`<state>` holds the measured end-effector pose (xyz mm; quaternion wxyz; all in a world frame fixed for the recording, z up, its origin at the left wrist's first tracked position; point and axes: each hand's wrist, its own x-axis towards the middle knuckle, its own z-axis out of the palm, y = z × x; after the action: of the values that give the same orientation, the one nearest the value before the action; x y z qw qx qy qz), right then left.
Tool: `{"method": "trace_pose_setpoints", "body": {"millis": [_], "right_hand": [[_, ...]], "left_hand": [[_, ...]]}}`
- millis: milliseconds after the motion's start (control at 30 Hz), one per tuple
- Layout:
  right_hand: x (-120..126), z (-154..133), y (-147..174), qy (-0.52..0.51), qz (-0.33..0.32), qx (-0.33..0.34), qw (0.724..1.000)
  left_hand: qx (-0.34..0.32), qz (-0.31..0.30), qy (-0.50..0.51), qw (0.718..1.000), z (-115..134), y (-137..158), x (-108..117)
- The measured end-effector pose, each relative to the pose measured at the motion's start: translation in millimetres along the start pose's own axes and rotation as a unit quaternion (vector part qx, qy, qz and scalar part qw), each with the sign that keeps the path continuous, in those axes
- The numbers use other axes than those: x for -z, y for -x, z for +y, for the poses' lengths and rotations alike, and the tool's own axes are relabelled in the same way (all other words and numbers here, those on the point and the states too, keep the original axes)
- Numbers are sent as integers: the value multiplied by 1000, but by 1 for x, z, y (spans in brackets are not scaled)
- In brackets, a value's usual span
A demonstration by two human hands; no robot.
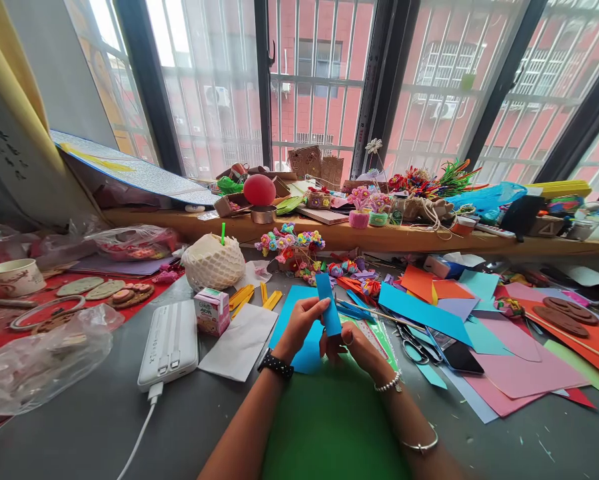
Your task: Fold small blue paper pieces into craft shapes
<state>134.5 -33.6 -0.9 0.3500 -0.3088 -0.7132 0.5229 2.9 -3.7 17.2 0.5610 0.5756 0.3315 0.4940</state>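
Between my two hands a narrow strip of blue paper (328,303) is held upright. My left hand (299,328) pinches its left side, thumb on the front face. At the lower end, the fingers of my right hand (352,343) close on the strip; some of those fingers are hidden behind it. Under the hands lies a larger sheet of blue paper (305,357), partly covered by my left hand. A pair of scissors (413,345) rests to the right of my right hand. Cut blue strips (355,308) lie just behind the hands.
On the left stand a white power bank (170,343) with a cable, a small drink carton (212,311) and a net-wrapped coconut (214,262). Folded yellow strips (241,298) lie beside white paper (239,339). Coloured sheets (522,367) and a phone (462,357) spread rightward. Crafts crowd the windowsill (414,241).
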Motion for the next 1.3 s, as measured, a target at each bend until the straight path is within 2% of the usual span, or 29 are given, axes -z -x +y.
{"method": "trace_pose_setpoints", "body": {"millis": [200, 467, 733, 1300], "right_hand": [[-2, -1, -2, 9, 19, -19, 1000], [-1, 3, -3, -16, 14, -14, 1000], [1, 3, -1, -10, 9, -15, 1000], [1, 11, -3, -97, 5, 12, 995]], "left_hand": [[2, 10, 2, 1000, 1, 0, 0], [0, 14, 16, 1000, 1, 0, 0], [25, 9, 55, 998, 4, -1, -3], [34, -9, 117, 992, 3, 0, -1]]}}
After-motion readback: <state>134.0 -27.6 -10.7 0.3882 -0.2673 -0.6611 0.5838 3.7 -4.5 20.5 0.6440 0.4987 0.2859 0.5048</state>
